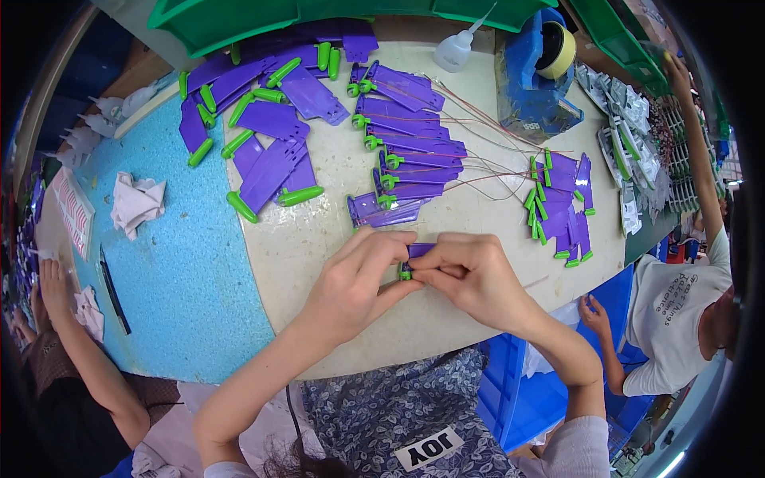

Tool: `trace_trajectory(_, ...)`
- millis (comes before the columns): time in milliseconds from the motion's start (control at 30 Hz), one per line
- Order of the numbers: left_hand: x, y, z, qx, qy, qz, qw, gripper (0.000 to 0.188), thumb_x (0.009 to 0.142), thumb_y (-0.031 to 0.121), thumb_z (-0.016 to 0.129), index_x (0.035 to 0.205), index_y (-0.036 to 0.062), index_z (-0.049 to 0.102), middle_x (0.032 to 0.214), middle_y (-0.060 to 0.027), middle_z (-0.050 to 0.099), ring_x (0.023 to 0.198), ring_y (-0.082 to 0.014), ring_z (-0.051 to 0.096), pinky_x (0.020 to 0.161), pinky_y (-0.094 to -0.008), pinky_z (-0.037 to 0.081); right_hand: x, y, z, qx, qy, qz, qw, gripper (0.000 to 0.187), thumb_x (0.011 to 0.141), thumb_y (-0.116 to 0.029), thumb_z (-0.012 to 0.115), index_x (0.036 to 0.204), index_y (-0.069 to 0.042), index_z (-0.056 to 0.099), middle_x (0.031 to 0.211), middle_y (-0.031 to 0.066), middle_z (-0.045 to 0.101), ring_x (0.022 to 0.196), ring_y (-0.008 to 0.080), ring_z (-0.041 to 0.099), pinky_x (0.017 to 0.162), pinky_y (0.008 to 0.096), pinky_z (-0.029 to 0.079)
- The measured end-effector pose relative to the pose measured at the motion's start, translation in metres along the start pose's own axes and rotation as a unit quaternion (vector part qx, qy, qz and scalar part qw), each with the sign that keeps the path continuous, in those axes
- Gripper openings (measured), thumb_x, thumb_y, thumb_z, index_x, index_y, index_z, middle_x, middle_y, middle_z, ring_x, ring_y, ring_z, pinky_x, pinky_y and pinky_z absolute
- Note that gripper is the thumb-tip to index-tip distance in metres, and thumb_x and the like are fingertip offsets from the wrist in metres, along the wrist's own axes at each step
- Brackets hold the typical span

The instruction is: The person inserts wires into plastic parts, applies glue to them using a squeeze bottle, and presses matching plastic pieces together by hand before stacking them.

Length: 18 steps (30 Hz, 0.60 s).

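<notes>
Together our left hand [351, 279] and right hand [470, 275] pinch one purple part [417, 252] with a green clip [406, 273], just below the wired stack [406, 151]. Squeezing unevenly, we judge, could pop the clip loose or drop the part.

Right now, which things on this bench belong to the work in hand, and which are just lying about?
In use: purple part pinched by left hand and right hand; wired purple parts; purple-and-green pieces.
Lying about: crumpled cloth; squeeze bottle; tape dispenser.
</notes>
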State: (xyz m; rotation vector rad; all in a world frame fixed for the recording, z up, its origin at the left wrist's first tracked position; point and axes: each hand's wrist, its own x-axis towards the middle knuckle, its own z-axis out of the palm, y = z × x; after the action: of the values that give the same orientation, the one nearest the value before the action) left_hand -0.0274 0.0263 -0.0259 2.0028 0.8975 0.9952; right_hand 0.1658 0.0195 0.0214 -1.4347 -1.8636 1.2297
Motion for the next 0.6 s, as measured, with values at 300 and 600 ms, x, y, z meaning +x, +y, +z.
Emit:
trace_trajectory(300, 0.002, 0.005, 0.003, -0.009, 0.013, -0.012, 1.0, 0.041, 0.065, 0.008, 0.084, 0.092, 0.0017, 0.055, 0.1, -0.0101, 0.064, 0.088, -0.0287, 0.061, 0.075, -0.0371, 0.052, -0.007, 0.012, -0.001, -0.021, 0.005, -0.091, 0.996, 0.016, 0.077, 0.006, 0.07, 0.092, 0.001, 0.073, 0.07, 0.0123, 0.059, 0.054, 0.0218, 0.056, 0.049, 0.0351, 0.043)
trace_trajectory(600, 0.001, 0.005, 0.005, 0.024, 0.017, -0.03, 0.999, 0.042, 0.062, 0.011, 0.086, 0.089, 0.0022, 0.055, 0.092, -0.0091, 0.059, 0.081, -0.0269, 0.058, 0.069, -0.0378, 0.049, 0.001, 0.013, -0.009, 0.083, 0.043, 0.065, 0.994, 0.008, 0.081, -0.001, 0.07, 0.081, 0.006, 0.066, 0.064, 0.0095, 0.056, 0.051, 0.0119, 0.046, 0.047, 0.0299, 0.036)
